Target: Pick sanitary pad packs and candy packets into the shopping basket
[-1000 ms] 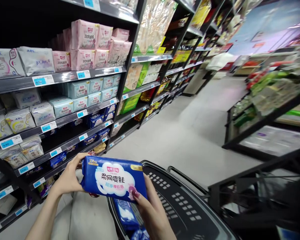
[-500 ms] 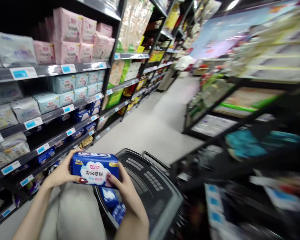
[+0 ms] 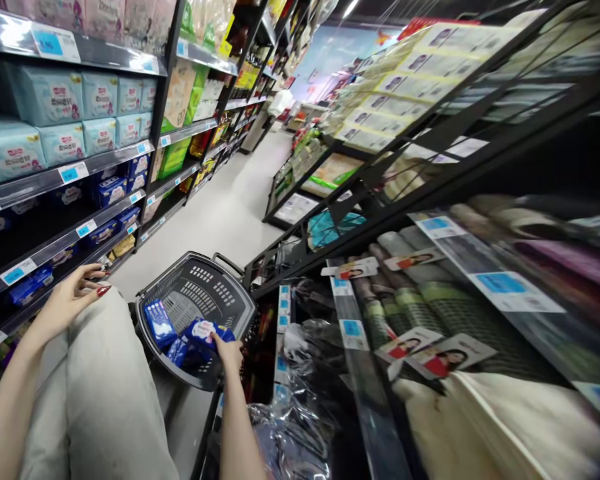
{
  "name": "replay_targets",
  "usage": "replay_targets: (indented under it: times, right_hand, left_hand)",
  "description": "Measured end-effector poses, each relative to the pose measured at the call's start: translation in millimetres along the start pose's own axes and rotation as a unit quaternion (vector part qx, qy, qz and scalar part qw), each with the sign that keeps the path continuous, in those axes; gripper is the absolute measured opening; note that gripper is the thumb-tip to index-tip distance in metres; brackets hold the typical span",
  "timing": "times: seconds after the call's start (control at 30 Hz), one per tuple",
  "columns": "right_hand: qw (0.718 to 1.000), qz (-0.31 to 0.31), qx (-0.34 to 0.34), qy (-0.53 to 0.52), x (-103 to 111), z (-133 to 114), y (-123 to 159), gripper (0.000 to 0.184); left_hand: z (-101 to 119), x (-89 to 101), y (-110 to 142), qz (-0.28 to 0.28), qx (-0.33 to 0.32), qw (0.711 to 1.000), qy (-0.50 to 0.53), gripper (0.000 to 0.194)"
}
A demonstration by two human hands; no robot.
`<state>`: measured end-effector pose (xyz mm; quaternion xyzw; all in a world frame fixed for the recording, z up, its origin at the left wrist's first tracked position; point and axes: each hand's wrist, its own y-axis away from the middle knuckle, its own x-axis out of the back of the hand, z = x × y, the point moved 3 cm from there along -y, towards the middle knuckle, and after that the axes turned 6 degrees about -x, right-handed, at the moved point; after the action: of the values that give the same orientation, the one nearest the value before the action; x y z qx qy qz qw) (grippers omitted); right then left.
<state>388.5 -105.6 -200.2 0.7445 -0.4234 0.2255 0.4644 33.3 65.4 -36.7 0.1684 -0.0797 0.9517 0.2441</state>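
Observation:
My right hand (image 3: 229, 351) is down inside a dark plastic shopping basket (image 3: 199, 280), its fingers closed on a blue pack of pads (image 3: 203, 329). Other blue packs (image 3: 159, 323) lie in the basket beside it. My left hand (image 3: 73, 295) hangs free over my light-trousered knee, close to the lower left shelf, fingers loosely apart and holding nothing.
Shelves (image 3: 65, 175) of pale blue and dark blue packs line the left side. A black rack (image 3: 430, 267) with rolled textiles and price tags fills the right. The grey aisle floor (image 3: 230, 207) runs away between them.
My left hand has let go of the blue pack. My right hand has carried it down into the basket. The view has swung right and down.

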Motion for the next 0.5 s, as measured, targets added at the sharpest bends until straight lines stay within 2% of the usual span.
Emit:
replay_targets:
  times: [0.1, 0.23, 0.33, 0.5]
  right_hand:
    - [0.995, 0.021, -0.019, 0.100, -9.4, 25.0, 0.8, 0.043]
    - [0.981, 0.017, 0.017, 0.194, -9.0, 38.9, 4.1, 0.053]
    - [0.971, 0.004, 0.008, 0.239, -16.7, 38.3, 5.1, 0.051]
    - [0.960, -0.011, -0.025, 0.278, -46.9, 20.5, 5.6, 0.045]
  left_hand:
    - [0.8, -0.2, 0.2, -0.002, -0.013, 1.000, -0.027, 0.062]
    - [3.2, -1.7, 0.5, -0.005, -0.013, 0.999, -0.050, 0.059]
    - [4.9, -4.5, 0.7, -0.011, -0.009, 0.999, -0.053, 0.059]
    - [8.7, -7.7, 1.1, -0.018, -0.009, 0.998, -0.053, 0.059]
